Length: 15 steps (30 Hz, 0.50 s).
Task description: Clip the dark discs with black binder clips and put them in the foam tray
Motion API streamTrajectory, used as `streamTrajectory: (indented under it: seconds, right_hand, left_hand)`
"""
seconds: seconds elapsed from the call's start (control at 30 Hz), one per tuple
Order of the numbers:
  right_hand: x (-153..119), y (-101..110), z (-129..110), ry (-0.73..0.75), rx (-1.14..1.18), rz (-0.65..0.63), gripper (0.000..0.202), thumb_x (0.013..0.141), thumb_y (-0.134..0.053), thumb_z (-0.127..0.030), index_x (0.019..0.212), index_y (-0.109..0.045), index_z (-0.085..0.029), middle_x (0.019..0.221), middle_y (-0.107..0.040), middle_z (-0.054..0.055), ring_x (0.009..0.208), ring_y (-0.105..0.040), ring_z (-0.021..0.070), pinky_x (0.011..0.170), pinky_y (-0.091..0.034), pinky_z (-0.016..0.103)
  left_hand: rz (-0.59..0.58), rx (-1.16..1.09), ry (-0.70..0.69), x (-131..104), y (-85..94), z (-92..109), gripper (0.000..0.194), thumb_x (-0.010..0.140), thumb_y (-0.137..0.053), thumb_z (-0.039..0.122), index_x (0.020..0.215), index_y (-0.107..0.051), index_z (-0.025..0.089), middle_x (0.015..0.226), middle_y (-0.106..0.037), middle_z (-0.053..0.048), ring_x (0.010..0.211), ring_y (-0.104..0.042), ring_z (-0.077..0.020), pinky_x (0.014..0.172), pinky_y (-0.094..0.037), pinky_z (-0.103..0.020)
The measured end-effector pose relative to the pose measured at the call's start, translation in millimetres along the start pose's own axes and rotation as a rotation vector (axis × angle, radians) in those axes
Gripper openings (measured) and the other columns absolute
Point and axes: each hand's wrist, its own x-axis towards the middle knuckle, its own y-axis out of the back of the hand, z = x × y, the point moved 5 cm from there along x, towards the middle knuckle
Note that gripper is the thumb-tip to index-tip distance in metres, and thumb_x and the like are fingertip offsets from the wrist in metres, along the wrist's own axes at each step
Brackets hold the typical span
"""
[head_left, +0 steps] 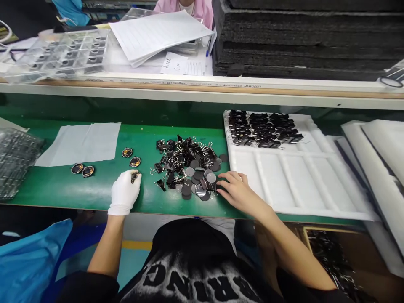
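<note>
My left hand [125,191], in a white glove, is closed around a small dark piece [134,177] with an amber glint, mostly hidden by the fingers. Just beyond it lie two round, silver-rimmed dark pieces [135,161] with amber patterns; another pair [82,169] rests farther left. Bare and with fingers apart, my right hand [235,191] reaches to the right edge of a heap of thin black and grey discs [198,176]. Its fingertips are at the discs, and nothing shows in its grasp. Black binder clips [176,158] with silver wire handles are piled against the discs.
A white ribbed tray [284,181] at right carries rows of black binder clips [261,128]. White paper [85,143] and stacked clear plastic trays [15,160] lie left. Beyond a raised ledge [189,90] are black foam sheets [299,42], papers and a person in pink.
</note>
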Motion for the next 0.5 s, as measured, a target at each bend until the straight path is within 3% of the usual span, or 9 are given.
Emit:
streamTrajectory:
  seconds: [0.07,0.13,0.2,0.27,0.37,0.5]
  right_hand:
    - [4.0,2.3,1.0,-0.063,0.077,0.035,0.028,0.107,-0.045,-0.028,0.122,-0.067,-0.023,0.124,-0.070,0.013,0.117,-0.060,0.0322,0.098,-0.039,0.054]
    - [12.3,2.0,1.9,-0.149,0.116,0.078,0.027,0.107,-0.046,-0.030,0.122,-0.067,-0.023,0.117,-0.073,0.013,0.110,-0.063,0.0323,0.094,-0.038,0.052]
    - [23.2,-1.2,1.4,-0.210,0.124,0.103,0.022,0.103,-0.056,-0.035,0.114,-0.069,-0.022,0.109,-0.074,0.013,0.105,-0.063,0.0348,0.091,-0.038,0.051]
    - [33.7,-5.0,0.9,-0.237,0.140,0.116,0.018,0.095,-0.068,-0.039,0.104,-0.069,-0.023,0.101,-0.075,0.013,0.100,-0.064,0.0353,0.090,-0.038,0.050]
    - [42.9,-4.9,3.1,-0.255,0.192,0.154,0.016,0.089,-0.076,-0.033,0.094,-0.066,-0.023,0.093,-0.076,0.009,0.091,-0.067,0.0310,0.086,-0.042,0.044]
    - [37.8,12.3,2.4,-0.306,0.339,0.264,0.011,0.093,-0.068,-0.032,0.096,-0.062,-0.023,0.090,-0.074,0.004,0.080,-0.070,0.0228,0.076,-0.051,0.037]
  left_hand:
    - [0.058,-0.042,0.008,-7.4,-2.2,2.5,0.035,0.097,-0.050,0.039,0.118,-0.067,0.018,0.121,-0.072,-0.014,0.114,-0.067,-0.0293,0.105,-0.050,-0.045]
    - [0.131,-0.185,0.031,-16.5,-1.0,11.9,0.036,0.100,-0.046,0.038,0.124,-0.063,0.017,0.117,-0.072,-0.013,0.107,-0.069,-0.0241,0.098,-0.055,-0.040]
    - [0.169,-0.531,0.044,-26.8,2.2,30.9,0.035,0.100,-0.048,0.039,0.126,-0.060,0.018,0.105,-0.071,-0.009,0.083,-0.069,-0.0167,0.076,-0.059,-0.031]
    - [0.131,-0.978,0.035,-36.9,5.5,60.0,0.032,0.098,-0.056,0.041,0.122,-0.061,0.020,0.094,-0.068,-0.003,0.058,-0.057,-0.0085,0.052,-0.049,-0.022]
    - [-0.103,-1.269,0.027,-50.5,6.1,114.0,0.027,0.098,-0.060,0.041,0.116,-0.064,0.021,0.093,-0.069,-0.003,0.048,-0.047,-0.0037,0.042,-0.038,-0.018]
    - [-0.496,-1.341,0.045,-66.7,-7.4,166.8,0.040,0.100,-0.058,0.039,0.136,-0.059,0.022,0.118,-0.071,-0.012,0.068,-0.069,-0.0098,0.056,-0.052,-0.022]
